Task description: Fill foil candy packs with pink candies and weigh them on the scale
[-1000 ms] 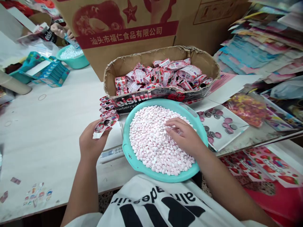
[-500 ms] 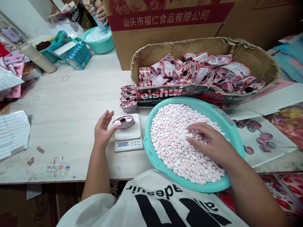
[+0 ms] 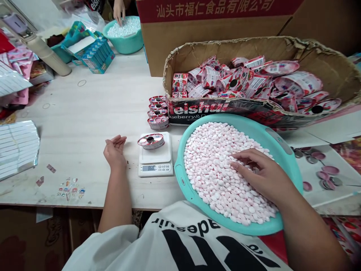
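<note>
My left hand (image 3: pixel 115 152) lies on the table left of the small white scale (image 3: pixel 155 170), palm turned up, fingers loosely bent and holding nothing. On the scale's plate rests an oval red-and-white candy tin (image 3: pixel 151 141) with a dark round hole in its top, apart from my hand. My right hand (image 3: pixel 261 174) rests on the pale pink tablets (image 3: pixel 217 162) heaped in a turquoise basin (image 3: pixel 183 190). Its thumb and fingers are spread apart, their tips among the tablets. Behind the scale stand several similar tins (image 3: pixel 158 122) in a row.
Beyond the basin, a worn cardboard box (image 3: pixel 304 51) holds many candy tins. A tall carton (image 3: pixel 183 45) stands behind it. Across the table, another person's hand (image 3: pixel 119 11) is over a second turquoise basin (image 3: pixel 126 45). A bottle (image 3: pixel 49 56) leans at the left, near blue boxes (image 3: pixel 98 56).
My left hand has drawn back left from the tin on the scale. The scale's display shows a different number. My right hand stays in the tablets. The other person's hand has come down to the far basin.
</note>
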`<move>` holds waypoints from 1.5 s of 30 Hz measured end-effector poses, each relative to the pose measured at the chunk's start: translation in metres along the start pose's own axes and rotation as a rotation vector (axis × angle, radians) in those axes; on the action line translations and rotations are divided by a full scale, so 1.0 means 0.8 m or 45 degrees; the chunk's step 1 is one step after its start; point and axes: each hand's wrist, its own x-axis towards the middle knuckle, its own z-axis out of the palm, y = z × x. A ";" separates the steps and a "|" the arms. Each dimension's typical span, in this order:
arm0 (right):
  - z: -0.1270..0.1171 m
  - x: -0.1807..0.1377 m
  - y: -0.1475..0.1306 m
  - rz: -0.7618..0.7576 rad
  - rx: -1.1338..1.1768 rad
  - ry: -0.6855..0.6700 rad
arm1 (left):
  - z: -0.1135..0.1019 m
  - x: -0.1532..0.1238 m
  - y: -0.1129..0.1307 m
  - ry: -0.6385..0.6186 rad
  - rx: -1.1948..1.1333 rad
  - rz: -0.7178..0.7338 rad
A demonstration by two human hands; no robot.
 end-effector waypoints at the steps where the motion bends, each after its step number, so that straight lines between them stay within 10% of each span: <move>1: 0.000 0.000 -0.001 0.002 -0.002 -0.001 | 0.001 0.000 0.000 -0.004 0.008 -0.004; 11: 0.000 0.001 -0.002 0.052 0.011 -0.015 | 0.004 -0.005 0.004 -0.028 0.062 -0.032; 19: 0.000 -0.003 -0.016 -0.100 -0.069 0.145 | -0.006 -0.030 0.008 0.087 0.373 0.577; 28: 0.008 -0.019 -0.067 -0.426 -0.269 -0.241 | -0.005 -0.035 0.005 -0.264 0.510 0.821; 45: -0.005 -0.008 -0.079 -0.497 -0.319 -0.262 | 0.013 -0.016 0.006 0.030 0.241 0.215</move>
